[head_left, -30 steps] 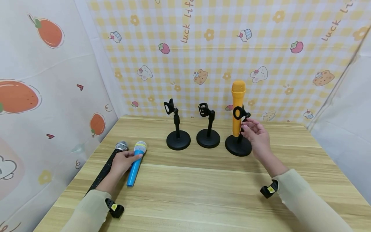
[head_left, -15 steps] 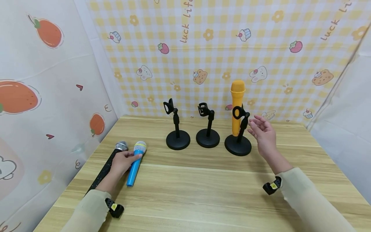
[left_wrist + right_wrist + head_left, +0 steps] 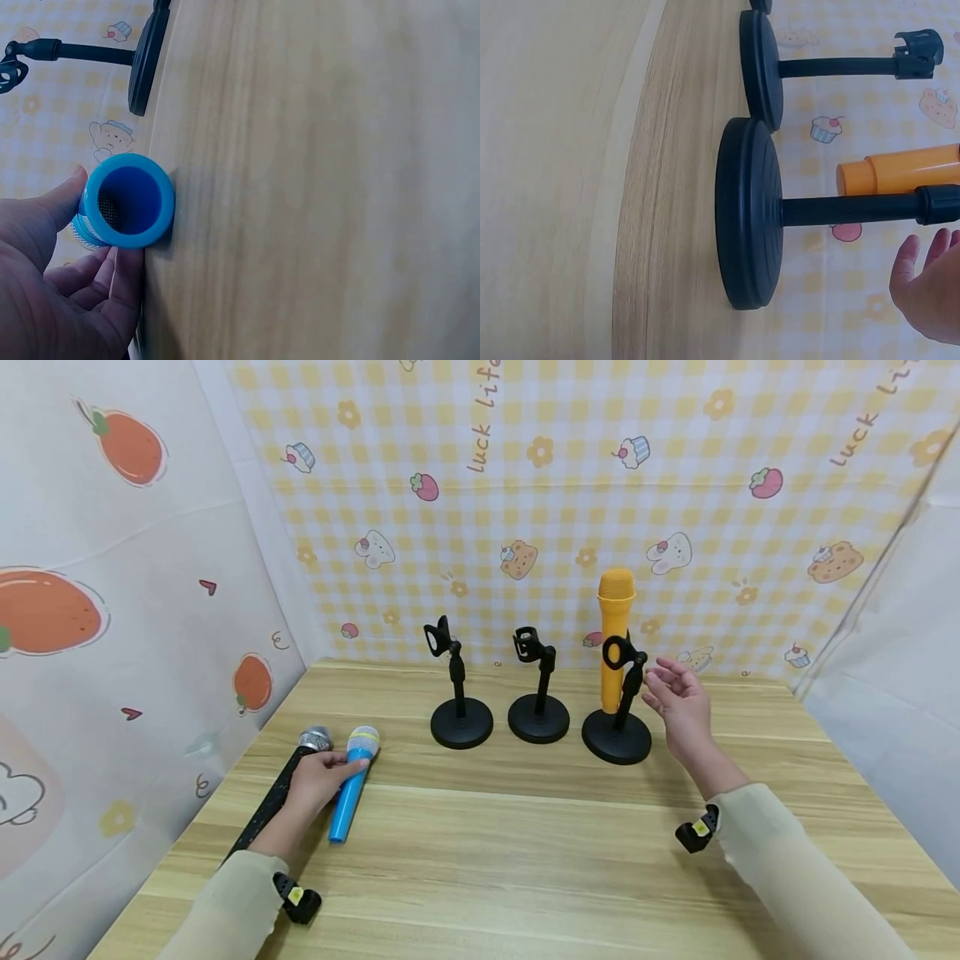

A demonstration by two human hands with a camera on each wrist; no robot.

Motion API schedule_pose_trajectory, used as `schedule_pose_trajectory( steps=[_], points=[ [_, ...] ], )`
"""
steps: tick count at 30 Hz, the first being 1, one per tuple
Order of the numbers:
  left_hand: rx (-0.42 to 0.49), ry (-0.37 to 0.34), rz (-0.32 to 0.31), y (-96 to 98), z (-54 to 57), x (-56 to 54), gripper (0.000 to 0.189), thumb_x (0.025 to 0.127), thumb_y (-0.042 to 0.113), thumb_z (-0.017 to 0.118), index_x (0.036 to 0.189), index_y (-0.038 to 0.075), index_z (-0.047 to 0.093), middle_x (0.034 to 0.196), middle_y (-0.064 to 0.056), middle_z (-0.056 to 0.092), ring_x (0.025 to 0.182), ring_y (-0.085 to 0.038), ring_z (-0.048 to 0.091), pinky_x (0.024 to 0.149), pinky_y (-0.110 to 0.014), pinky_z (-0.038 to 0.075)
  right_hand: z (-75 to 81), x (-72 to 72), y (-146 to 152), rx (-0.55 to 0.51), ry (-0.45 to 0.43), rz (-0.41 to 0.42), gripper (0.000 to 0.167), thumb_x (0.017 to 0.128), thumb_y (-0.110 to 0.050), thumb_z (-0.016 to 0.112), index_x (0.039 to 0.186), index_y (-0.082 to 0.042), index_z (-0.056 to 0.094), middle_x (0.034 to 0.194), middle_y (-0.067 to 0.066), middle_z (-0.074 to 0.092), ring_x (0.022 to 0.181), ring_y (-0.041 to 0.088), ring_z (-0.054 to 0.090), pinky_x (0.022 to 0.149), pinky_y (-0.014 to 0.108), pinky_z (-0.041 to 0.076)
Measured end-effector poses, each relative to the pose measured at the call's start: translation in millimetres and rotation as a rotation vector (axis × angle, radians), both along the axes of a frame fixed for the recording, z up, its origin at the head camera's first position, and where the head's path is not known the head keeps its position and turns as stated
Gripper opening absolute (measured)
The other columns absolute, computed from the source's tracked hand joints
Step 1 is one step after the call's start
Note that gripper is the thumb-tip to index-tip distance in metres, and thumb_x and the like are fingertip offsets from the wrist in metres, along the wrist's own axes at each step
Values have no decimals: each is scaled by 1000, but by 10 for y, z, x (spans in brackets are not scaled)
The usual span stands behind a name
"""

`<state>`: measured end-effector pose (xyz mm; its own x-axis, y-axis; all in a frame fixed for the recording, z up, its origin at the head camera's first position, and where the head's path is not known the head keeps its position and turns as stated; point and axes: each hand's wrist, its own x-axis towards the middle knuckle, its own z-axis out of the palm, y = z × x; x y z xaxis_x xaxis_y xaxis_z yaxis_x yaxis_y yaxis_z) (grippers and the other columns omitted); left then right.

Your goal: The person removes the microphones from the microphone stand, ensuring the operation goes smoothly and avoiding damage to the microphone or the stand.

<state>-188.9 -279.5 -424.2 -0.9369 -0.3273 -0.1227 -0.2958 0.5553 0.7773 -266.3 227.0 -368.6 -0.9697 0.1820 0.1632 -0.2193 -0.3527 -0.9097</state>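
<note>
My left hand (image 3: 313,783) holds a blue microphone (image 3: 347,806) between thumb and fingers as it lies on the wooden table, its silver head pointing away. In the left wrist view, the hollow tail end of the blue microphone (image 3: 166,201) faces the camera, with the thumb on one side and fingers on the other. An orange microphone (image 3: 617,600) stands nearly upright in the ring clip of the rightmost black microphone stand (image 3: 617,742). Just right of that stand, my right hand (image 3: 684,710) hovers with loosely bent fingers, holding nothing. The right wrist view shows its fingers (image 3: 904,259) apart from the pole.
Two more black stands with bare clips, the left stand (image 3: 461,725) and the middle stand (image 3: 539,720), stand along the back of the table. A black microphone (image 3: 273,797) lies at the left, partly under my left forearm. A checked cloth (image 3: 450,527) hangs behind.
My right hand has let go of the rightmost stand and moved slightly right, away from it. The left hand and the blue microphone stay where they were.
</note>
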Motion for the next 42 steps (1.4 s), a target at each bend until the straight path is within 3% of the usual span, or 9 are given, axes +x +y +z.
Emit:
schedule_pose_trajectory(
  steps=[7,25,42],
  points=[
    [-2,-3,-3,-6,-5,-3,61,87,40,73,123,-7,60,115,-26,61,81,-23,60,56,-24,48,-52,-53,-3,47,-21,4,32,89,-8,70,120,-10,60,104,-1,60,93,9,59,81,25,53],
    [11,-11,-5,-3,-1,-3,61,88,40,72,124,-7,59,117,-26,59,83,-23,60,56,-24,48,-139,-136,-37,20,-12,105,30,87,-3,72,112,-14,60,99,-1,64,87,9,66,81,24,53],
    [28,-16,-16,-15,2,-12,65,88,42,72,127,-7,57,117,-26,59,84,-23,59,58,-25,50,-132,-147,-46,77,-70,85,32,86,-4,72,113,-17,59,100,-3,62,88,8,63,79,23,53]
  ],
)
